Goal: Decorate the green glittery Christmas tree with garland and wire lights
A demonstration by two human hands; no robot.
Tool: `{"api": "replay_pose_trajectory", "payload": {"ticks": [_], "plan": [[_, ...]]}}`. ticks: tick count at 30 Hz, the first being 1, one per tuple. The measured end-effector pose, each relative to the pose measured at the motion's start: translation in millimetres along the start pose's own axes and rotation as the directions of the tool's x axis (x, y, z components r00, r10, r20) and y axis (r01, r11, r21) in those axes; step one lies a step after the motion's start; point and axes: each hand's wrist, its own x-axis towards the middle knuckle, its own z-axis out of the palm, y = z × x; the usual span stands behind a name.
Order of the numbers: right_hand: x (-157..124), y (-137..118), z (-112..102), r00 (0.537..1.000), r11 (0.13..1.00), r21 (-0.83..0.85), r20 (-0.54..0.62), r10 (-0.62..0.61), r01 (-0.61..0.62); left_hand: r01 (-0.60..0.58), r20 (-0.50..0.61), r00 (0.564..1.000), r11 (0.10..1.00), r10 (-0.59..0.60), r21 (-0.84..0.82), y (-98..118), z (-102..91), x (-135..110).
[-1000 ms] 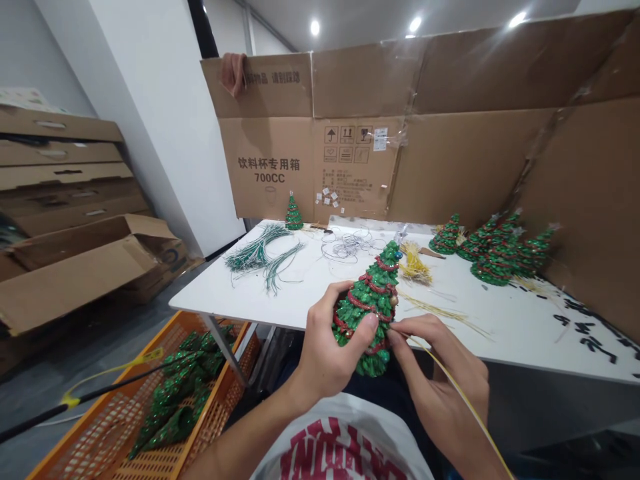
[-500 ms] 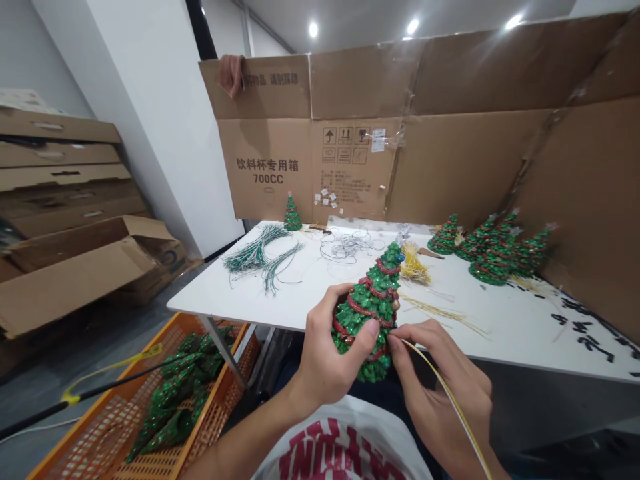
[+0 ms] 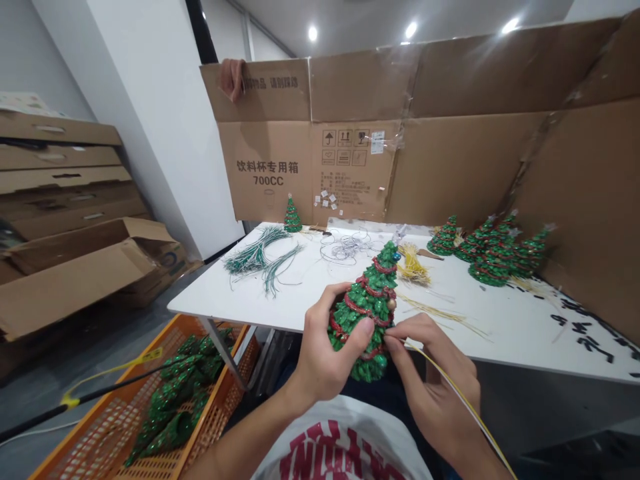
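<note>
A small green Christmas tree [image 3: 367, 300] with red garlands and a few coloured balls leans slightly right above the table's front edge. My left hand [image 3: 327, 340] is wrapped round its left side, thumb across the front. At the tree's lower right side, my right hand [image 3: 435, 373] pinches a thin yellow-and-white wire [image 3: 457, 390] between thumb and forefinger. The wire trails down to the lower right. Its tip is hidden by the fingertips and the tree.
On the white table [image 3: 315, 300] lie green wires [image 3: 257, 250], yellow wires [image 3: 413, 267] and tangled thin wire [image 3: 350, 247]. Several decorated trees [image 3: 500, 253] stand at the right. An orange crate [image 3: 197, 437] of green trees sits lower left. Cardboard [image 3: 465, 167] walls the back.
Both hands and the tree have shifted slightly left. My right hand stays pinched at the tree's lower right side, the wire still trailing from it.
</note>
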Motion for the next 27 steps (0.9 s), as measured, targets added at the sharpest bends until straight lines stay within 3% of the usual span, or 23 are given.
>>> {"api": "replay_pose_trajectory", "payload": {"ticks": [3,7,11,17,27], "plan": [[1,-6,-4,0.999,1.0,0.027,-0.036,0.011,-0.01,0.076,0.038,0.997,0.984,-0.071,-0.161,-2,0.9,0],[2,-16,-10,0.982,0.998,0.055,-0.186,-0.02,0.031,0.16,0.07,0.987,0.905,-0.144,-0.394,-4,1.3,-3],[2,-21,-15,0.976,0.983,0.185,-0.21,0.061,-0.021,0.165,0.1,0.986,0.836,-0.132,-0.524,5,0.2,-7],[5,-26,-16,0.971,0.941,0.302,-0.129,0.201,-0.154,0.206,0.08,0.978,0.807,-0.195,-0.553,16,-0.1,-13],[2,-31,-13,0.975,0.956,0.255,-0.124,0.182,-0.146,0.184,0.095,0.983,0.883,-0.158,-0.431,14,-1.2,-10]]}}
